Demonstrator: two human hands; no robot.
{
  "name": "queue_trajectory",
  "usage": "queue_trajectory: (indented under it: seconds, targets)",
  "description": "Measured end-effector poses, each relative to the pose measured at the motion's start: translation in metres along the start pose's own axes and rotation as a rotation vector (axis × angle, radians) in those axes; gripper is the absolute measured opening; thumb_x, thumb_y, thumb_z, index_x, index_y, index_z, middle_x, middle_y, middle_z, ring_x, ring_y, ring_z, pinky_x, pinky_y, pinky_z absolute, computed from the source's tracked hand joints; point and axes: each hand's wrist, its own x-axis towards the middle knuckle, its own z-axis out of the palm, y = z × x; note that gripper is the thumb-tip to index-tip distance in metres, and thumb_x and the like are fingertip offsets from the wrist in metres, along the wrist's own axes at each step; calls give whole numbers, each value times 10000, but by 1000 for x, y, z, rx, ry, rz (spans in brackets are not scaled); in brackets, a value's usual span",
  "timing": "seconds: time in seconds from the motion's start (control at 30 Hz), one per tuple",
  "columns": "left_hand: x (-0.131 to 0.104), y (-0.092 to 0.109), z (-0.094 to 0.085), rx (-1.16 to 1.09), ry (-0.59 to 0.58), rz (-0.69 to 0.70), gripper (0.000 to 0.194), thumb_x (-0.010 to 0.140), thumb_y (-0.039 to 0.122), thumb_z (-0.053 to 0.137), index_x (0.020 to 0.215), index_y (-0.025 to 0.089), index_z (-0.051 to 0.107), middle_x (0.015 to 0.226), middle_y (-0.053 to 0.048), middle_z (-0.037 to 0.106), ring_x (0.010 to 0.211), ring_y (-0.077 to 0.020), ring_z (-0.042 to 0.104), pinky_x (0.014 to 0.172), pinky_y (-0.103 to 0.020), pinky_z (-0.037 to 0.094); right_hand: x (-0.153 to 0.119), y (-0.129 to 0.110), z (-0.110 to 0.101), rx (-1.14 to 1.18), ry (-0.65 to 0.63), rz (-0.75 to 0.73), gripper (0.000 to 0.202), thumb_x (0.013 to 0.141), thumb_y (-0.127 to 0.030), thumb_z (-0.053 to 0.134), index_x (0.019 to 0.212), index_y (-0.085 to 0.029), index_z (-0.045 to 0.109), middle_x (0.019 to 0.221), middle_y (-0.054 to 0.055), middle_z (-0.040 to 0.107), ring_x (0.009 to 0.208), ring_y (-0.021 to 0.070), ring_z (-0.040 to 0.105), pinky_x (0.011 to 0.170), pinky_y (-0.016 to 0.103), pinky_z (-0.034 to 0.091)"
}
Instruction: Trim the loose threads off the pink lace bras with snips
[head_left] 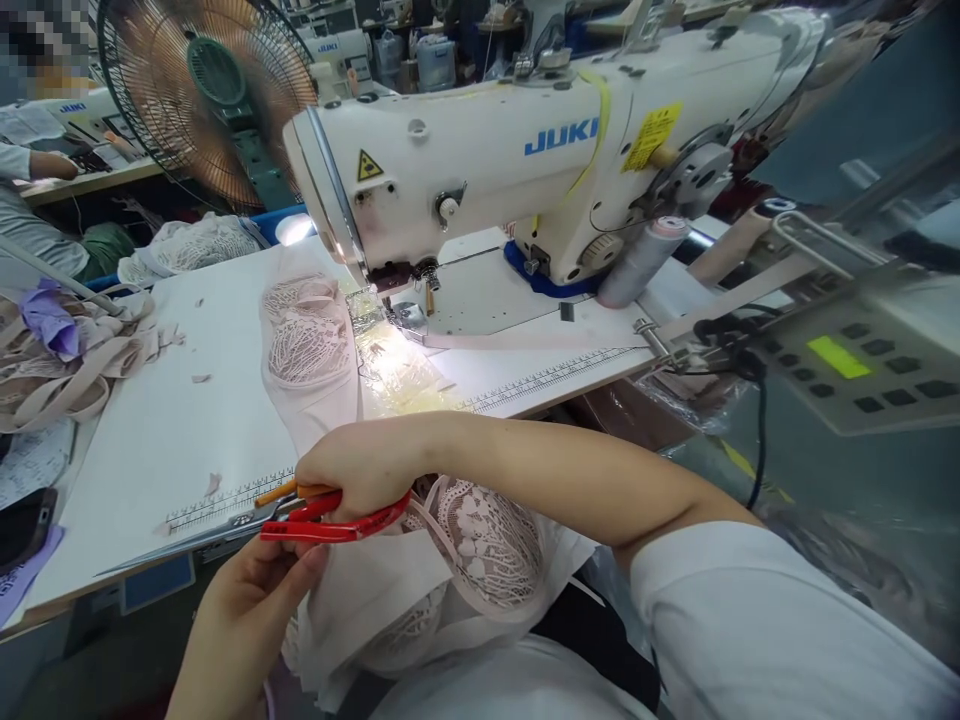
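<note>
My right hand [360,470] is closed around red-handled scissors [337,525], whose long blades point left over the table's front edge. An orange stick-like piece [276,493] juts out from under the same hand. Just below the scissors, my left hand [262,590] has its thumb and fingers pinched together at the edge of a pale pink lace bra [491,545]. That bra hangs over my lap, its cups and wide band partly folded; what lies between the left fingertips is mostly hidden. Another lace bra piece [307,335] lies on the table beside the needle area.
A white JUKI sewing machine [480,160] stands ahead, with a thread cone [645,262] and control panel [862,350] at right. Strap pieces [82,360] and a phone [26,530] lie left. A fan [217,90] stands behind; a co-worker's hand [52,165] shows far left.
</note>
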Motion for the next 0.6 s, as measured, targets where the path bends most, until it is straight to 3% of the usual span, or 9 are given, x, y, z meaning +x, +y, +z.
queue_trajectory:
  seconds: [0.13, 0.3, 0.43, 0.5, 0.6]
  targets:
    - [-1, 1, 1, 21, 23, 2, 336, 650, 508, 770, 721, 212, 627, 699, 19, 642, 702, -159, 560, 645, -195, 477, 1, 2, 2, -2, 5, -12, 153, 782, -170, 520, 669, -191, 419, 638, -10, 508, 586, 137, 443, 546, 263, 337]
    - [-6, 7, 5, 71, 36, 8, 414, 668, 546, 738, 896, 211, 658, 874, -34, 711, 900, -239, 624, 753, -248, 491, 2, 1, 2, -32, 29, -19, 190, 783, -153, 540, 665, -193, 397, 653, -11, 498, 588, 133, 438, 546, 257, 332]
    - [-9, 9, 13, 67, 46, -53, 416, 653, 502, 759, 922, 201, 662, 858, -52, 720, 882, -273, 630, 699, -281, 489, 0, -1, 5, 11, 40, 3, 216, 803, -185, 542, 664, -196, 376, 658, -8, 489, 595, 136, 443, 533, 255, 337]
    - [-8, 6, 17, -28, 50, -36, 373, 609, 466, 797, 839, 195, 682, 787, -44, 712, 821, -257, 623, 693, -278, 487, -5, -1, 13, 84, 105, 48, 225, 799, -217, 551, 675, -200, 364, 662, -11, 490, 597, 136, 447, 522, 253, 337]
    - [-4, -1, 18, -231, 48, 26, 304, 602, 439, 813, 692, 190, 665, 662, -6, 654, 652, -161, 563, 582, -201, 447, -19, 0, 33, 303, 347, 147, 222, 776, -247, 583, 737, -206, 368, 696, -23, 502, 621, 132, 470, 530, 239, 350]
